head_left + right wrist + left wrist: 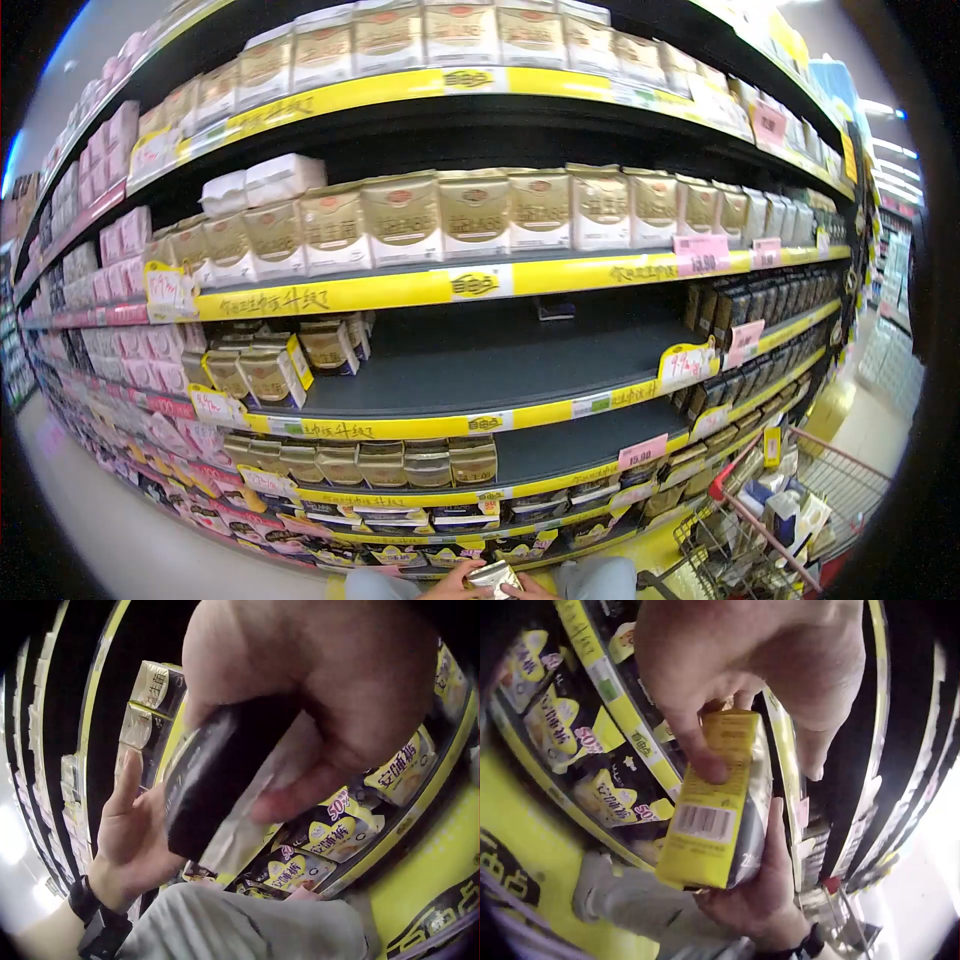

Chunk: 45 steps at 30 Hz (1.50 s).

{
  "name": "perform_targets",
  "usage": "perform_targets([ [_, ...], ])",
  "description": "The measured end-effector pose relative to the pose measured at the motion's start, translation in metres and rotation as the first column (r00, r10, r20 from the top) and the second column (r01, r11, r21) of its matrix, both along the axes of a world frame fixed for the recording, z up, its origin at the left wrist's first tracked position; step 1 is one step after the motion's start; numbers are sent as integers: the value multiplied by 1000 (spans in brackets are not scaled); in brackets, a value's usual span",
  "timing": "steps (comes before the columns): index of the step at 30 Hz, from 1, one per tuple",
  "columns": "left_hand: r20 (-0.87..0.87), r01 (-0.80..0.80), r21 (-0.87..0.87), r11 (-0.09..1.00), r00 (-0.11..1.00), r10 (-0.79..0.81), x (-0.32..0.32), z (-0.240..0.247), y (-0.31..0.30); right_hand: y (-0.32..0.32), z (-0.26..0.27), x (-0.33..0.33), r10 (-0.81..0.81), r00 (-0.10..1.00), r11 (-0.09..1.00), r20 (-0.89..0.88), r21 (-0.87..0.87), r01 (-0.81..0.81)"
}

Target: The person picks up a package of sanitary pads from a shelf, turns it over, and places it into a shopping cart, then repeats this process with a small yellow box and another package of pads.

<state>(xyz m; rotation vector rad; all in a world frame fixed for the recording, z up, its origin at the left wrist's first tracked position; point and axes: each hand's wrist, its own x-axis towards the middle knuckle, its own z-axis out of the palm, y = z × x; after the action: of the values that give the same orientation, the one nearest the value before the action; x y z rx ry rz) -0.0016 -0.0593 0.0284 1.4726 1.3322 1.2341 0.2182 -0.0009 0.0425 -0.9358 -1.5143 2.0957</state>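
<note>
I'm seeing the pack (706, 821) sitting low between both hands, at the bottom middle of the head view. The right hand (315, 682) is gripping it between thumb and fingers, filling the upper right of its own wrist view. The left hand (750, 660) is touching the pack's yellow side with its fingers, while its thumb is standing away from it. In the left wrist view I'm getting the barcode, just below centre; in the right wrist view the dark side is slanting across the middle.

Grey trousers (247, 919) are showing beneath the hands there. In the head view I'm facing a long shelf (510, 350) spanning most of the frame, with gold packets (400, 220) standing in a row across the upper middle. A shopping cart (770, 541) is standing at the lower right, carrying several items.
</note>
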Motion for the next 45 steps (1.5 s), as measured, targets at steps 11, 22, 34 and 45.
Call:
perform_targets([
  [11,730,187,-537,823,591,343,22,-60,1,10,-53,-12,26,996,984,-80,-172,-39],
  [22,559,129,-529,839,797,230,23,-17,9,6,-64,-7,67,997,988,30,141,-70],
  [34,308,-142,-491,859,895,324,25,-29,20,32,-91,-8,108,992,990,59,-96,-102],
  [45,244,-187,-430,883,918,313,12,-47,5,39,-118,-18,-54,996,991,70,-115,62],
])
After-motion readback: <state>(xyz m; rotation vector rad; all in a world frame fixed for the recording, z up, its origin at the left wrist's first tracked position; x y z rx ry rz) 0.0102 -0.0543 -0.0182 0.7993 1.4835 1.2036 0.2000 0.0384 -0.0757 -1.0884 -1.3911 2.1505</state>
